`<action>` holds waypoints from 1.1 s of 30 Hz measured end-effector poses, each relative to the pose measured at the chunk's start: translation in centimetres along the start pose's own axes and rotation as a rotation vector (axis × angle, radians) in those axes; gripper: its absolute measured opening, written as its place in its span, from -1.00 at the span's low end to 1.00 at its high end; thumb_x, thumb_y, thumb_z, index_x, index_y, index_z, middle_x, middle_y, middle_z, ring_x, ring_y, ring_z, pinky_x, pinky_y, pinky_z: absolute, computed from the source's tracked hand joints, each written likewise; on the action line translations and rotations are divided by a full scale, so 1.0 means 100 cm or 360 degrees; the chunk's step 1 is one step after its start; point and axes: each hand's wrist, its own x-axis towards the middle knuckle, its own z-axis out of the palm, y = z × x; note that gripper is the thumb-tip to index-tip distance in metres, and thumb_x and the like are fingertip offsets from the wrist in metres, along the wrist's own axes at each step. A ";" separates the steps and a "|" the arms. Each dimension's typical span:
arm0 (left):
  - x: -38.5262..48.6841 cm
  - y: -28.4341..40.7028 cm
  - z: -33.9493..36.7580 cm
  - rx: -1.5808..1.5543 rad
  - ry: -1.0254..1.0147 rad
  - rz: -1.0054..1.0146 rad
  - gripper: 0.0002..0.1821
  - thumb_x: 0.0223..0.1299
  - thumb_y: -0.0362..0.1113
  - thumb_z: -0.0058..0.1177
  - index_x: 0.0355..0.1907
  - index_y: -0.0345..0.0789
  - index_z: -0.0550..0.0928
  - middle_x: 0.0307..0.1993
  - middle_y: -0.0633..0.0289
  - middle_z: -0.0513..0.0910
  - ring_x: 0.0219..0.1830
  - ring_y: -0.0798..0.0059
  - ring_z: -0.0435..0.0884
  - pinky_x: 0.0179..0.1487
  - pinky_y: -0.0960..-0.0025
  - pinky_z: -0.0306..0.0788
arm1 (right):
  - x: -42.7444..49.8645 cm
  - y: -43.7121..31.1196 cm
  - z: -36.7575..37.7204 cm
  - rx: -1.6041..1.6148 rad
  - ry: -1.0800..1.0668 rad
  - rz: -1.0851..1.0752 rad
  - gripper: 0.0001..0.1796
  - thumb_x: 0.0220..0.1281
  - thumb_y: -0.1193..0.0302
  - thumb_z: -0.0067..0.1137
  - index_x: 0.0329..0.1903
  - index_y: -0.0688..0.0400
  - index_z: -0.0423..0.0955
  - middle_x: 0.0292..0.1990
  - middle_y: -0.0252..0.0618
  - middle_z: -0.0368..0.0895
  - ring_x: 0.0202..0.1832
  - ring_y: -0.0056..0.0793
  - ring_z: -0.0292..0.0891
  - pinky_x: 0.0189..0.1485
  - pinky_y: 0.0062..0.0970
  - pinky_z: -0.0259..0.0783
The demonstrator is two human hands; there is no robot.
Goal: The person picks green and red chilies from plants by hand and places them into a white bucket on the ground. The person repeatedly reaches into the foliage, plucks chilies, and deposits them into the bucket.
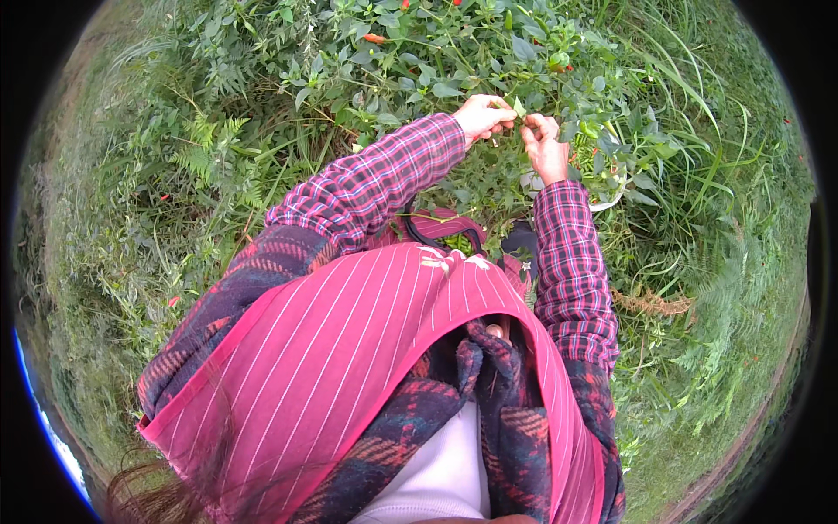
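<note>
My left hand [486,119] reaches into a chili pepper plant [445,72], thumb and fingers pinched on a green leafy sprig [518,107]. Close beside it, my right hand [546,147] has its fingers curled at the same sprig, the fingertips nearly meeting those of the left. What exactly lies between the fingertips is too small to make out. Just right of the right hand stands a white container [615,200], partly covered by leaves, with green and red chili peppers [592,160] inside.
A ripe orange-red chili [374,38] hangs on the plant farther out. Green chilies [458,243] show in a dark-rimmed opening below my striped pink apron [314,321]. Tall grass [707,131] grows at right, fern fronds [200,160] at left, and a dry brown frond [651,304] lies at right.
</note>
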 end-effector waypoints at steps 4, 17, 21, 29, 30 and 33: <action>-0.010 -0.002 0.017 0.0546 0.0232 0.0340 -0.83 0.04 -0.31 0.12 -0.31 -0.31 0.55 -0.46 0.30 0.58 -0.48 0.64 0.47 -0.44 0.49 0.35 | 0.005 0.005 0.009 0.0472 -0.0016 0.0297 -0.89 0.04 0.50 0.10 -0.32 0.20 0.49 -0.53 -0.27 0.49 -0.49 -0.49 0.44 -0.42 -0.50 0.36; -0.029 0.040 0.017 -0.1067 -0.0073 -0.0259 -0.84 0.19 -0.25 -0.07 -0.41 -0.29 0.43 -0.40 0.23 0.46 -0.45 0.58 0.39 -0.62 0.66 0.14 | 0.013 -0.014 -0.026 0.0791 0.0346 0.0436 -0.58 0.04 0.54 0.08 0.03 0.21 0.33 -0.26 -0.20 0.56 -0.32 -0.48 0.49 -0.25 -0.52 0.40; -0.037 0.055 0.009 -0.1329 -0.0332 -0.0249 -0.92 0.12 -0.37 -0.15 -0.34 -0.31 0.42 -0.29 0.16 0.47 -0.36 0.49 0.44 -0.58 0.62 0.19 | 0.014 -0.041 -0.053 0.1595 0.0518 0.0482 -0.57 0.15 0.51 0.10 0.09 0.20 0.28 -0.24 -0.30 0.52 -0.41 -0.69 0.37 -0.40 -0.70 0.30; -0.067 0.086 0.003 -0.0816 -0.0381 0.0095 -0.86 0.12 -0.38 -0.07 -0.24 -0.31 0.45 -0.33 0.29 0.47 -0.51 0.73 0.33 -0.67 0.74 0.09 | 0.032 -0.074 -0.057 0.1947 0.0470 0.0227 -0.60 0.20 0.56 0.04 0.11 0.20 0.28 -0.22 -0.39 0.51 -0.36 -0.75 0.39 -0.47 -0.75 0.28; -0.071 0.090 0.002 -0.0750 -0.0375 0.0153 -0.86 0.13 -0.38 -0.07 -0.23 -0.31 0.45 -0.35 0.30 0.47 -0.54 0.75 0.32 -0.67 0.74 0.09 | 0.034 -0.078 -0.056 0.1838 0.0471 0.0264 -0.62 0.19 0.57 0.03 0.09 0.20 0.31 -0.23 -0.39 0.51 -0.35 -0.74 0.40 -0.45 -0.75 0.28; -0.086 0.102 -0.002 -0.0598 -0.0272 0.0274 -0.85 0.16 -0.38 0.00 -0.20 -0.30 0.47 -0.46 0.41 0.46 -0.63 0.81 0.26 -0.67 0.74 0.05 | 0.037 -0.092 -0.053 0.1630 0.0437 0.0247 -0.71 0.16 0.61 0.05 -0.03 0.20 0.42 -0.23 -0.42 0.52 -0.32 -0.74 0.41 -0.34 -0.73 0.32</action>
